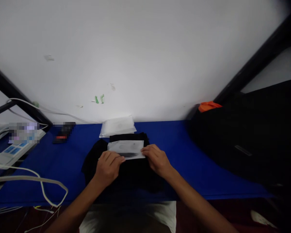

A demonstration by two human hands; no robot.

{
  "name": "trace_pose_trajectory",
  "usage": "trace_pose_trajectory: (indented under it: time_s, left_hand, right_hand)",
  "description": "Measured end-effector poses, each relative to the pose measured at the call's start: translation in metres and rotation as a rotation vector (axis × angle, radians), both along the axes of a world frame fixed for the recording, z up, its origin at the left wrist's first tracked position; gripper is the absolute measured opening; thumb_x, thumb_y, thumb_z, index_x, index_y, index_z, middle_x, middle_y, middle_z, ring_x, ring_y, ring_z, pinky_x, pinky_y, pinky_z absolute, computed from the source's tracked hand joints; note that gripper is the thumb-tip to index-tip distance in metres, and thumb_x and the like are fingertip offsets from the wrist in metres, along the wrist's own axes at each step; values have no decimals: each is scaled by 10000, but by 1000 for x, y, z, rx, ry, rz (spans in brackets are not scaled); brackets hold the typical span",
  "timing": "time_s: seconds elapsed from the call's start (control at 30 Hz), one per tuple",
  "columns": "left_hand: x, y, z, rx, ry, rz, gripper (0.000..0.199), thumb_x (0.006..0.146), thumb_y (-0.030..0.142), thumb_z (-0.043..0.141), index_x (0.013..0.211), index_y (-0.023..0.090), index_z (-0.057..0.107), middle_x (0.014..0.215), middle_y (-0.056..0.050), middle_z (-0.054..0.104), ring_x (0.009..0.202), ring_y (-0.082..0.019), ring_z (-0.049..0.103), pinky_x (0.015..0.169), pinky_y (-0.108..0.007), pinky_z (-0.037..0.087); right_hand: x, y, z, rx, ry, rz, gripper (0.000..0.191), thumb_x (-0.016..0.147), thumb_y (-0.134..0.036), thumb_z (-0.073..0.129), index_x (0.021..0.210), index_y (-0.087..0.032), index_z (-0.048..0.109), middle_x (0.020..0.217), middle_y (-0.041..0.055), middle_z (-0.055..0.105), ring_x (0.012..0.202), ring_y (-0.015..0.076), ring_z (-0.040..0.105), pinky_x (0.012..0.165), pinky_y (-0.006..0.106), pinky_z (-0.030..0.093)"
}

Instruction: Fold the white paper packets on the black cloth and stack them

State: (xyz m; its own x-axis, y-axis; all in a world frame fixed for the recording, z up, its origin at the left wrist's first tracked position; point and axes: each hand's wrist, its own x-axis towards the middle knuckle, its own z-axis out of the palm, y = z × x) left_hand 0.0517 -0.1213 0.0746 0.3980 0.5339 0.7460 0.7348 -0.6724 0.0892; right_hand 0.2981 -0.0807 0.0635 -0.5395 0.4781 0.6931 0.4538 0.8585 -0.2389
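A frosted translucent plastic bag (127, 147) lies over folded black cloth (133, 171), and something dark shows along its lower part. My left hand (109, 165) pinches the bag's lower left edge, fingers bent and thumb pointing inward. At the right edge, my right hand (157, 159) grips the bag between curled fingers and thumb. Just behind the cloth, close to the wall, rests a stack of similar whitish bags (118, 125).
A blue table (184, 152) runs along the white wall. On its left are a white power strip (16, 150), loose white cables (42, 181) and a dark, partly blurred object (63, 132). A large black bag (242, 139) fills the right side, with orange material (208, 106) behind it.
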Motion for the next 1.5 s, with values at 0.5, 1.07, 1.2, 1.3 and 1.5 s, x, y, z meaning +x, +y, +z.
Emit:
trace_pose_trajectory:
  time_s: [0.5, 1.07, 1.2, 1.3, 1.5]
  left_hand:
    - [-41, -15, -14, -404, 209, -61, 133, 915, 294, 582, 855, 176, 568, 975, -87, 616, 877, -221, 577, 753, -365, 478]
    - [-9, 11, 9, -228, 37, -27, 101, 940, 147, 490, 961, 166, 587, 938, -80, 661, 876, -210, 618, 796, -371, 526]
    - [-14, 11, 7, -426, 51, -66, 389, 894, 78, 444, 1258, 175, 542, 1291, -114, 586, 1184, -235, 555, 1011, -420, 482]
    - [-17, 8, -1, -640, 168, -191, 596, 819, 18, 439, 1378, 223, 468, 1465, -72, 470, 1359, -226, 423, 1117, -441, 396]
    - [-14, 2, -18, -720, 340, -163, 462, 858, 181, 558, 1319, 203, 541, 1419, -100, 532, 1333, -284, 471, 1091, -487, 408]
  right_hand:
    - [27, 1, 0, -341, -187, 68, 340, 853, 18, 375, 1001, -191, 599, 1060, 95, 663, 1005, 209, 597, 832, 369, 534]
    - [-68, -11, -4, -279, -603, -236, 489, 874, -83, 432, 1363, -93, 443, 1241, 216, 608, 1027, 310, 634, 816, 422, 524]
    - [-55, -14, 6, -264, -608, 26, 297, 820, -159, 506, 1096, -103, 601, 1013, 162, 671, 894, 270, 627, 775, 387, 501]
    - [-37, -26, 19, -337, -541, 278, 313, 707, -233, 561, 1001, -140, 611, 862, 90, 653, 782, 229, 591, 693, 339, 479]
    - [-1, -35, 30, -502, -216, 301, 426, 613, -203, 481, 1020, -164, 599, 821, 50, 627, 701, 190, 575, 608, 291, 431]
